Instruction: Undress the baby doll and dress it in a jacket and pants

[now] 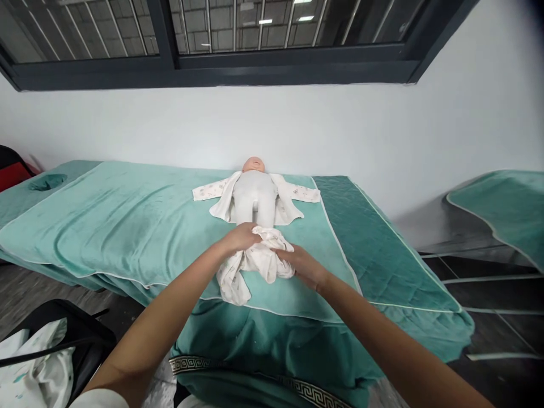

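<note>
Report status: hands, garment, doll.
Both hands, left hand and right hand, gripping bunched white garment. Doll lying on open jacket, just beyond. Nothing between.

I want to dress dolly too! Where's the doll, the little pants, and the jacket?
doll (254, 195): head view, on its belly.
little pants (259, 262): head view, on the bunched cloth between the hands.
jacket (208, 191): head view, on one spread sleeve.

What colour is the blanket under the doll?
Teal blanket with a white edge, head view.
</note>
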Available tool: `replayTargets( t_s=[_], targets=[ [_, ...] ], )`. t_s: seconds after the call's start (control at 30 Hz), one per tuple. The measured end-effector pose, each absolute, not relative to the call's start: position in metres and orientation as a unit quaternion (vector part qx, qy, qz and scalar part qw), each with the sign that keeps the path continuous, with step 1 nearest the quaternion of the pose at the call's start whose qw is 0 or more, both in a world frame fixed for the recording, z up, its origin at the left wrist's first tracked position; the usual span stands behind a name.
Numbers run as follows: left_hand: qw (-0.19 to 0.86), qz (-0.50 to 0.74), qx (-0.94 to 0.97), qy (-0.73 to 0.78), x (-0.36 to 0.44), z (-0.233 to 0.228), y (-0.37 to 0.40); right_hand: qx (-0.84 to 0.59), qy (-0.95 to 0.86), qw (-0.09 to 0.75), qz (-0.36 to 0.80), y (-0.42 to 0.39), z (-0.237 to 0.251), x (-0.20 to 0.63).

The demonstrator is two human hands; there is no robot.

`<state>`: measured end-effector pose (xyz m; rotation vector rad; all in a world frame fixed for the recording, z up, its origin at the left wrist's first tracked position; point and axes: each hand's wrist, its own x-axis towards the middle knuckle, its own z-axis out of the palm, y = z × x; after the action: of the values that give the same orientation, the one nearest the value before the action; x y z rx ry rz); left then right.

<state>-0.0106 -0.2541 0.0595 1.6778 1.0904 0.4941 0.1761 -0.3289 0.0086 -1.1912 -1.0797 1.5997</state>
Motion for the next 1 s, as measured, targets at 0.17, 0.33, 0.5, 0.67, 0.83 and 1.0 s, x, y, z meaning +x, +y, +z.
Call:
replayTargets(
  t_s=[0.17,0.33,0.5,0.67,0.83,1.0],
  targets=[
    [0.314,0.105,0.831,0.448,-0.001,0.06,-0.256,-0.544,-0.47,0.433,0.544,-0.337,-0.015,0.17],
    [0.338,0.093,0.833,0.429,0.0,0.067,-0.257,-0.579,-0.515,0.447,0.447,-0.328,-0.016,0.163],
    [0.492,0.122,0.755,0.417,-0.01,0.069,-0.259,-0.593,-0.499,0.478,0.412,-0.328,-0.029,0.166],
    [0.62,0.131,0.662,0.401,-0.018,0.073,-0.259,-0.551,-0.453,0.562,0.418,-0.324,-0.037,0.169],
    [0.684,0.111,0.65,0.313,-0.025,0.076,-0.251,-0.529,-0.419,0.637,0.372,-0.305,-0.032,0.165],
    [0.592,0.213,0.696,0.346,-0.018,0.068,-0.239,-0.544,-0.406,0.648,0.345,-0.277,-0.035,0.169]
  ],
)
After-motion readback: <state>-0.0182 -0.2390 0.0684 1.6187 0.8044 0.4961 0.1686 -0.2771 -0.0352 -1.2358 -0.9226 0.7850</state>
